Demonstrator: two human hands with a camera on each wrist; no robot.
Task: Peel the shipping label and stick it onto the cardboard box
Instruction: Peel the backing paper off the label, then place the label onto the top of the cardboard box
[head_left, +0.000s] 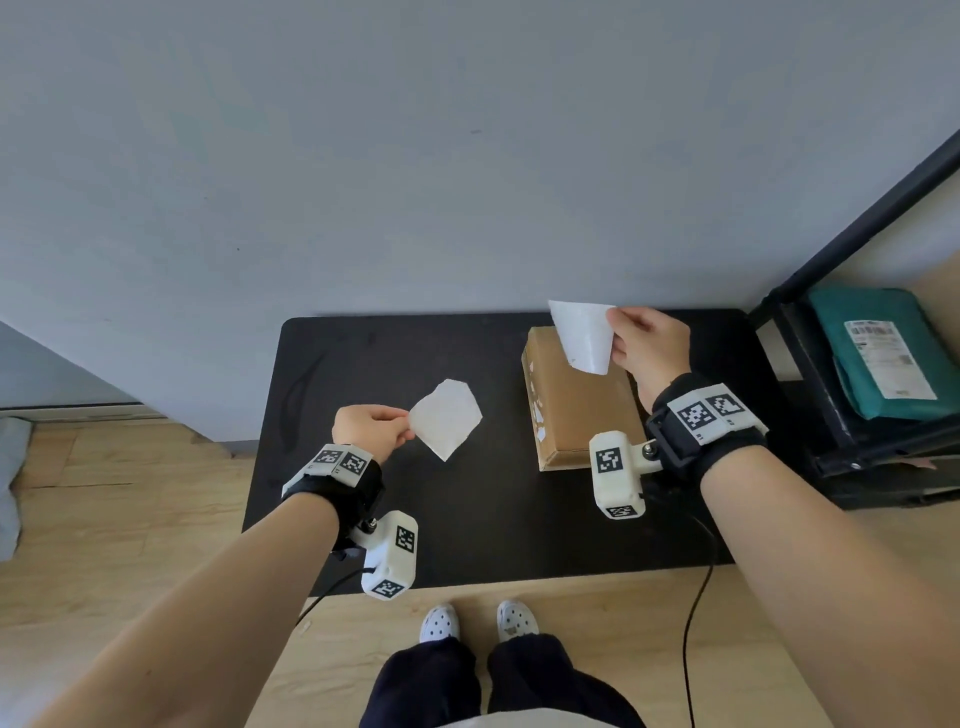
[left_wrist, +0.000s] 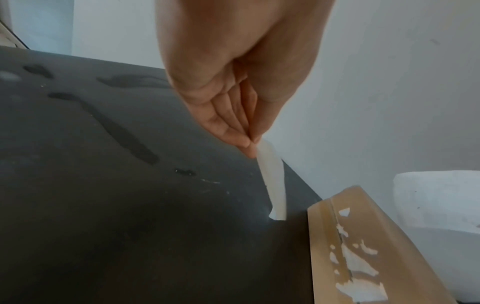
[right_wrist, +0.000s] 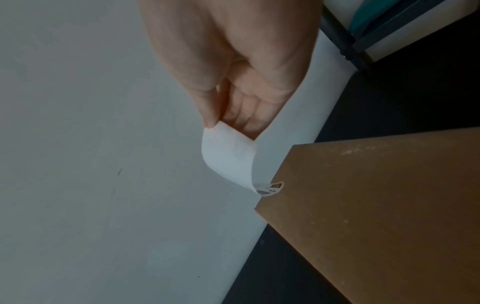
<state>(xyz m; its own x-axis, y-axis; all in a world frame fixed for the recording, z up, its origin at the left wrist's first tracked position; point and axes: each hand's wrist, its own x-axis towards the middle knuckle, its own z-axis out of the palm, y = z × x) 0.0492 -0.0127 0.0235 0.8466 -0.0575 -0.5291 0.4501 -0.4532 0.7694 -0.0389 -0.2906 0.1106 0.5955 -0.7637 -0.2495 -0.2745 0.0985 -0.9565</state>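
A flat brown cardboard box (head_left: 582, 405) lies on the right half of the black table (head_left: 363, 519), with torn white paper scraps along its left side (left_wrist: 358, 265). My right hand (head_left: 644, 345) pinches a corner of the curled white shipping label (head_left: 584, 335) and holds it in the air above the box's far end; print shows at the label's lower tip (right_wrist: 270, 188). My left hand (head_left: 371, 428) pinches the blank white backing sheet (head_left: 447, 418) above the table's middle, seen edge-on as the backing sheet (left_wrist: 274, 185) in the left wrist view. The two sheets are apart.
A black metal shelf (head_left: 831, 415) stands right of the table and holds a teal parcel (head_left: 878, 353) with its own label. A grey wall (head_left: 467, 156) runs behind the table. A black cable (head_left: 693, 623) hangs off the table's front right. Wooden floor lies below.
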